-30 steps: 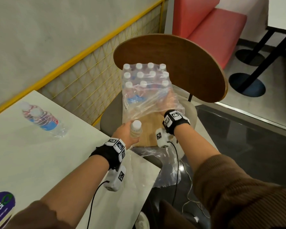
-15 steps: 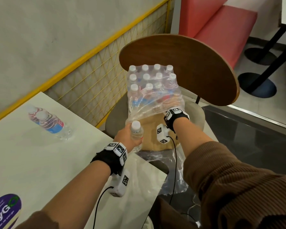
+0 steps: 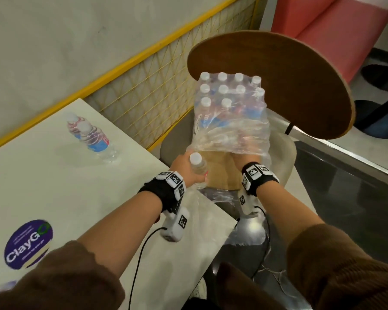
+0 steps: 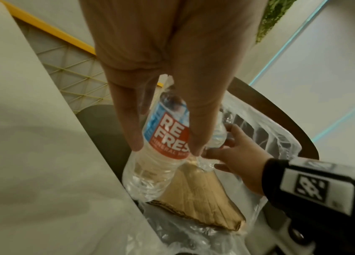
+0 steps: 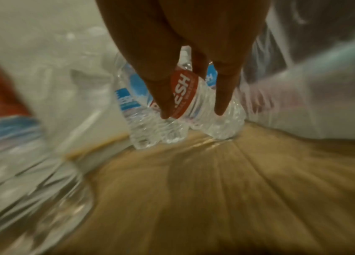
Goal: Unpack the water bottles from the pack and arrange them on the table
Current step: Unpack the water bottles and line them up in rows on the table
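A shrink-wrapped pack of water bottles point(image 3: 229, 104) stands on a cardboard tray point(image 3: 220, 173) on the chair seat, its near side torn open. My left hand point(image 3: 186, 166) grips one upright bottle point(image 3: 197, 164) just past the table corner; in the left wrist view its fingers point(image 4: 133, 134) wrap the red-and-blue label of that bottle point(image 4: 150, 172). My right hand point(image 3: 244, 156) reaches under the loose wrap. There its thumb and fingers point(image 5: 163, 103) close round a bottle point(image 5: 185, 89) standing on the cardboard point(image 5: 216, 181). Two bottles point(image 3: 92, 137) stand on the table point(image 3: 54, 186).
The chair has a round wooden back point(image 3: 278, 81) behind the pack and stands against the table's far corner. A yellow mesh fence point(image 3: 155, 92) runs along the wall. A round purple sticker point(image 3: 28, 243) lies on the near left of the table. Loose wrap point(image 3: 222, 195) hangs off the seat.
My right hand has drawn back from deep under the wrap toward the pack's open front. My left hand keeps its bottle at about the same place by the table corner.
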{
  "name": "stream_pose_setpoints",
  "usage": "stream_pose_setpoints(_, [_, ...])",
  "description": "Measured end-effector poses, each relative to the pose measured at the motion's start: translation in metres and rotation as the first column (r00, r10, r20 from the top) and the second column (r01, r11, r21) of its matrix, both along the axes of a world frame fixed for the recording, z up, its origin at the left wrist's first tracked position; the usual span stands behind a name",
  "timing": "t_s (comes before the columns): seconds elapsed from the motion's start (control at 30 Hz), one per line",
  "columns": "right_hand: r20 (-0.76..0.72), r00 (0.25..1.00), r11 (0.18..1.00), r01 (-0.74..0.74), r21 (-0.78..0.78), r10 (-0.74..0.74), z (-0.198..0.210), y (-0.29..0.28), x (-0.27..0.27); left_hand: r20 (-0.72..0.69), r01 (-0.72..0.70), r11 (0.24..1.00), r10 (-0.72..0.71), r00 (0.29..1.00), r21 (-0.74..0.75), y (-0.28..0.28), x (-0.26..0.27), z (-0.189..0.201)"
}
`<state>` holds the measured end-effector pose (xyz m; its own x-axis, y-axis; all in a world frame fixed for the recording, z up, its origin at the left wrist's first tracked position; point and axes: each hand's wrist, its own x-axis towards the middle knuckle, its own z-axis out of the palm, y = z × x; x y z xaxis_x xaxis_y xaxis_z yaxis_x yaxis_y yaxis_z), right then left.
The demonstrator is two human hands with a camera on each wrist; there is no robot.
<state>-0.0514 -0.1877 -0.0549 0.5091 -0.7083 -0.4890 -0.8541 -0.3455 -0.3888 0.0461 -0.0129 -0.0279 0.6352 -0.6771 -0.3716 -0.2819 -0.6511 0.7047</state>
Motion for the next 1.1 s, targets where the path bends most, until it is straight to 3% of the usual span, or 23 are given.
stream_pose_setpoints(0.13, [0.284, 0.948, 0.944, -0.048, -0.327, 0.147, -0.002, 0.038, -0.018, 0.077, 0.024, 0.999, -0.021, 0.997, -0.033, 0.018, -0.01, 0.01])
stream_pose_setpoints(0.27, [0.415, 0.867, 0.933, -0.138, -0.332, 0.276, 0.013, 0.067, -0.02, 0.079, -0.03, 0.991, 0.04, 0.996, -0.129, 0.04, -0.022, 0.021])
stream_pose_setpoints(0.37, [0.164, 0.896, 0.878, -0.343, -0.334, 0.413, 0.004, 0.082, -0.001, 0.039, -0.019, 0.991, 0.024, 0.999, -0.134, 0.056, -0.03, 0.031])
stream_pose_setpoints(0.5, [-0.113, 0.917, 0.884, -0.399, -0.243, 0.383, -0.006, 0.093, 0.015, 0.101, 0.008, 1.0, -0.006, 0.995, -0.017, 0.078, -0.032, 0.028])
stream_pose_setpoints(0.67, [-0.259, 0.866, 0.835, -0.488, -0.256, 0.427, -0.019, 0.095, 0.016, 0.123, -0.027, 0.994, 0.015, 0.992, 0.104, 0.109, -0.019, 0.026])
stream_pose_setpoints(0.77, [-0.244, 0.857, 0.827, -0.507, -0.242, 0.454, -0.025, 0.1, 0.009, 0.103, -0.001, 0.98, -0.021, 0.994, 0.201, 0.121, -0.004, 0.034])
stream_pose_setpoints(0.83, [-0.132, 0.878, 0.852, -0.479, -0.212, 0.46, -0.021, 0.101, 0.005, 0.08, 0.011, 0.979, -0.027, 0.996, 0.202, 0.126, 0.001, 0.04])
stream_pose_setpoints(0.9, [0.148, 0.899, 0.911, -0.404, -0.084, 0.412, -0.016, 0.108, -0.001, 0.079, 0.028, 0.98, -0.045, 0.996, 0.196, 0.13, 0.001, 0.045])
stream_pose_setpoints(1.0, [0.495, 0.823, 0.932, -0.357, 0.07, 0.278, -0.002, 0.129, -0.015, 0.125, 0.099, 0.956, -0.138, 0.983, 0.275, 0.137, -0.011, 0.056])
stream_pose_setpoints(1.1, [0.632, 0.746, 0.906, -0.391, 0.162, 0.209, 0.013, 0.155, -0.023, 0.091, 0.152, 0.935, -0.19, 0.978, 0.32, 0.154, -0.034, 0.065])
